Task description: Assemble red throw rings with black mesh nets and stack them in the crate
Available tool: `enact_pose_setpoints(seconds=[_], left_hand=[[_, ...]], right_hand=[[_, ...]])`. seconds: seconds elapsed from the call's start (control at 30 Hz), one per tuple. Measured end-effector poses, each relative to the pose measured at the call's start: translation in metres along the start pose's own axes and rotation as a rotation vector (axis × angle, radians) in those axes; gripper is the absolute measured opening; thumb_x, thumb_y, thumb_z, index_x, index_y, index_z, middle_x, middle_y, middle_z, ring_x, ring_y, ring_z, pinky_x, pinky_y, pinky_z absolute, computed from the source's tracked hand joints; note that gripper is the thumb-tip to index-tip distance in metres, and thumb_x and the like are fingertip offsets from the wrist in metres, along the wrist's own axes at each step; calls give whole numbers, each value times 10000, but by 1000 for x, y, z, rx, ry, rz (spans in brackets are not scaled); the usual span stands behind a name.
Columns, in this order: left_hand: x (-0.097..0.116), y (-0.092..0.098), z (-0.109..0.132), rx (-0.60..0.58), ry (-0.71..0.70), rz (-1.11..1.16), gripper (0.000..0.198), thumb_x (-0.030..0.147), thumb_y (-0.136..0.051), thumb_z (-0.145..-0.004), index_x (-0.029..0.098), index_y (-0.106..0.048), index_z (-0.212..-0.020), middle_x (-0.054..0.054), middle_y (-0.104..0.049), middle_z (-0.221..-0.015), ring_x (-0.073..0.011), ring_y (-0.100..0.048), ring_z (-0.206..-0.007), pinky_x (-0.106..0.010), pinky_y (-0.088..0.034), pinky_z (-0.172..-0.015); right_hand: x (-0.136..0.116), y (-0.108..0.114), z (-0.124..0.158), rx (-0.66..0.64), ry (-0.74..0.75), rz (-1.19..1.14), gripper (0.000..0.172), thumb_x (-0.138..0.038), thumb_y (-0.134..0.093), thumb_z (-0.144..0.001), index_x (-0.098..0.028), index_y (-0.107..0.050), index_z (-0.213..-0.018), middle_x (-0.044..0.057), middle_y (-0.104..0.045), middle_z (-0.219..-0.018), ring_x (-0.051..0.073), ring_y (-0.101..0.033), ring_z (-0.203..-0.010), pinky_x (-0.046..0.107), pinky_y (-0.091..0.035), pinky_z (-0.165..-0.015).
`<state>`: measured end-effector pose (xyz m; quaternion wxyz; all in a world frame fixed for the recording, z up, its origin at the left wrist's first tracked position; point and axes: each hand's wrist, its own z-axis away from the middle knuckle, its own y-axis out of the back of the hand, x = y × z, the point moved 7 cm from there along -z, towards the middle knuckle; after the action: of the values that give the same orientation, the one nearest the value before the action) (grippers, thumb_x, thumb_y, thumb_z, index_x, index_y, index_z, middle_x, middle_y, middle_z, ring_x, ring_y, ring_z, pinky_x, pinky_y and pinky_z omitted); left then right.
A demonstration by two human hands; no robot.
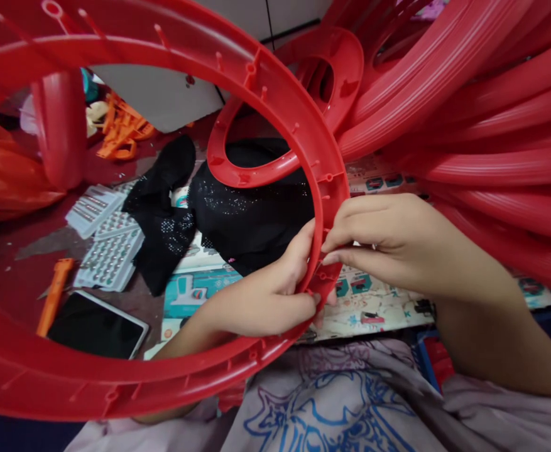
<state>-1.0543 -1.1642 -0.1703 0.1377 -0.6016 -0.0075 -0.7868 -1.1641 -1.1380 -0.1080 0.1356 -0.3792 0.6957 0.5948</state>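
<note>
While the left hand (279,301) is clasping the glossy red ring (320,147) in the head view, its hollow, peg-lined side is facing us above black cloth (256,216). The right hand (383,242) is pinching narrowly there, around what I can't tell.

The red ring (321,147) looks smooth, glossy plastic, the black cloth (256,223) matt with shiny specks.

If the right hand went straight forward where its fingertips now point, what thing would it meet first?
The right hand would most likely meet the red ring: its fingertips are at the ring's hollow side, though exact contact is unclear.
</note>
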Motion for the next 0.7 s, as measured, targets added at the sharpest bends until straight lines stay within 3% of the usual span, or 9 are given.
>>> enact_pose_setpoints(seconds=[0.1,0.2,0.33,0.43,0.57,0.7], left_hand=[[-4,-2,1,-51,81,23,1011,65,-550,-767,336,75,-1514,-114,-459,-1346,-141,-578,-842,-258,-510,-707],[-1,-2,0,-24,90,67,989,166,-615,-786,307,39,-1515,-91,-555,-1205,-129,-582,-758,-239,-501,-647],[-2,1,-2,119,128,179,692,312,-537,-881,290,-135,-1444,-19,-627,-882,-132,-598,-572,-242,-500,-516],[-5,-2,-4,177,153,250,458,241,-485,-882,261,-250,-1275,24,-611,-687,-140,-575,-434,-225,-472,-409],[-4,-3,-6,234,109,290,340,138,-500,-834,235,-328,-1110,31,-609,-682,-138,-614,-459,-227,-511,-426],[-4,3,-8,280,66,305,320,164,-551,-836,221,-374,-1096,25,-602,-747,-152,-670,-587,-255,-563,-513]], right_hand=[[-1,0,-1,9,33,12,186,-93,-537,-897,-150,-707,-845,20,-633,-819,99,-583,-750,207,-443,-679],[0,-2,-2,41,33,92,172,-100,-546,-891,-144,-706,-847,28,-633,-832,102,-579,-747,207,-431,-671],[-1,-3,-3,147,92,155,156,-132,-568,-881,-134,-690,-784,24,-623,-787,105,-566,-718,208,-413,-649],[-2,-6,-2,174,111,157,153,-150,-580,-878,-143,-689,-771,13,-630,-764,103,-573,-705,208,-403,-638],[1,-8,-1,189,52,294,133,-213,-615,-880,-172,-702,-787,-11,-674,-732,111,-603,-675,229,-365,-598],[3,-8,1,213,15,437,175,-278,-609,-895,-180,-705,-787,-10,-681,-698,130,-613,-653,255,-330,-562]])
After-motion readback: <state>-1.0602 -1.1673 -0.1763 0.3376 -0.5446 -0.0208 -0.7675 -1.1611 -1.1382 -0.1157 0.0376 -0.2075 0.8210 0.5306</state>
